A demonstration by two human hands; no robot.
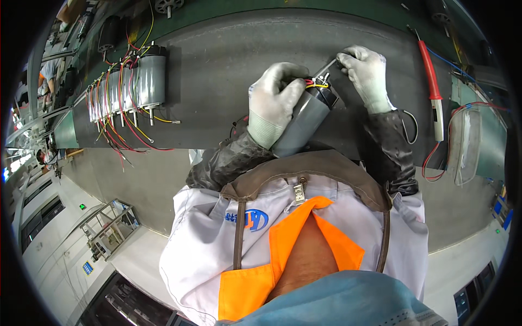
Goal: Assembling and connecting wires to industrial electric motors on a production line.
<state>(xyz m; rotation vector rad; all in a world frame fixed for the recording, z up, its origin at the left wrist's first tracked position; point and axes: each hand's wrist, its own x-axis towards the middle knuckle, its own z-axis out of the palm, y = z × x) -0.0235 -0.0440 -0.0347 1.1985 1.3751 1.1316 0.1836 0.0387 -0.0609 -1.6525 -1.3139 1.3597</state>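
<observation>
A grey cylindrical motor (304,122) with a black end cap lies tilted on the dark bench, close in front of my body. My left hand (276,98), in a white glove, bends over its upper end. Thumb and forefinger close on short red and yellow wires (317,84) that come out by the cap. To the right, my gloved right hand (365,75) pinches a thin grey metal rod-like tool (326,68), which slants down toward the wired end. The fingers partly cover the tool, and I cannot make out its tip.
Several similar grey motors (151,81) with long red and yellow leads stand in a row at left. A red-handled pointed tool (429,70) with a red cord lies at right, near a pale flat case (466,144). Dark motor parts (169,6) sit beyond the bench's far edge.
</observation>
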